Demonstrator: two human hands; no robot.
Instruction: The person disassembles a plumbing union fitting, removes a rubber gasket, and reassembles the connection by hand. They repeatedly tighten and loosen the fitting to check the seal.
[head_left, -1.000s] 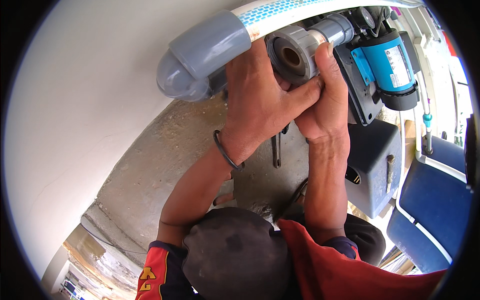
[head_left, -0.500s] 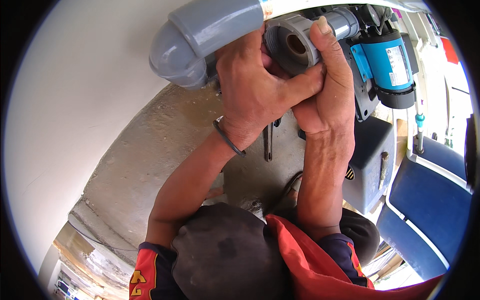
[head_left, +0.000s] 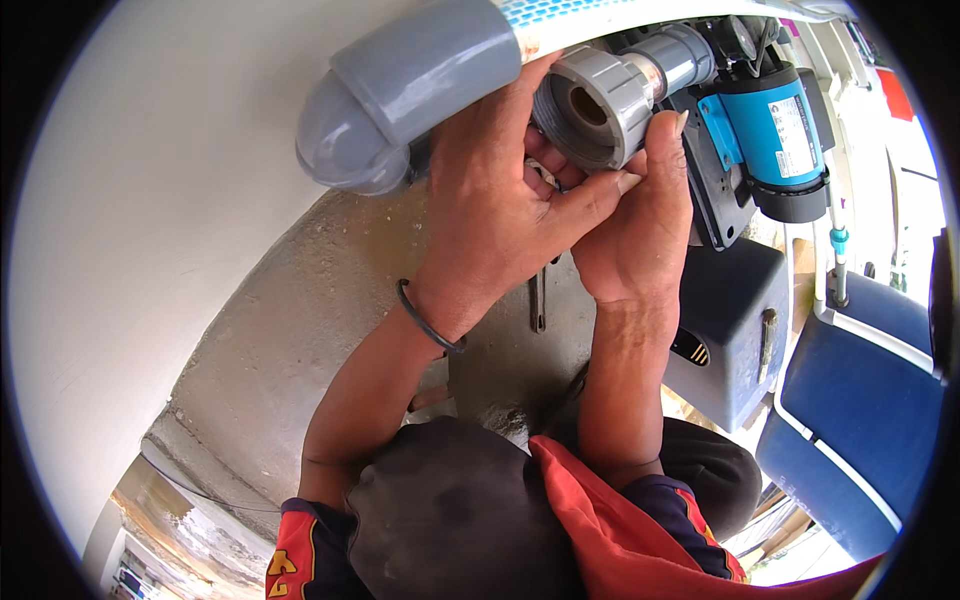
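Observation:
A grey plastic pipe union [head_left: 622, 100] with a ribbed nut and threaded open end stands before my hands, a dark round hole inside it. My left hand [head_left: 490, 190] is closed about its lower left side, thumb stretched across below the rim. From the lower right, my right hand [head_left: 640, 225] cups the same union, its thumb raised against the nut's side. Most of the right fingers are hidden behind my left hand. Something small and shiny shows between the fingers under the rim; I cannot make out what it is. A black band [head_left: 428, 318] circles my left wrist.
A thick grey pipe elbow [head_left: 420, 60] lies close left of my left hand. A blue pump motor [head_left: 775, 135] hangs at the right, above a dark grey box [head_left: 735, 330]. A dark-handled tool [head_left: 538, 300] rests on the wet concrete floor [head_left: 290, 310]. Blue chairs [head_left: 860, 370] stand further right.
My right thumb has slid down from the top of the union to its lower right side. More of the ribbed nut shows now, and both hands sit slightly lower on it.

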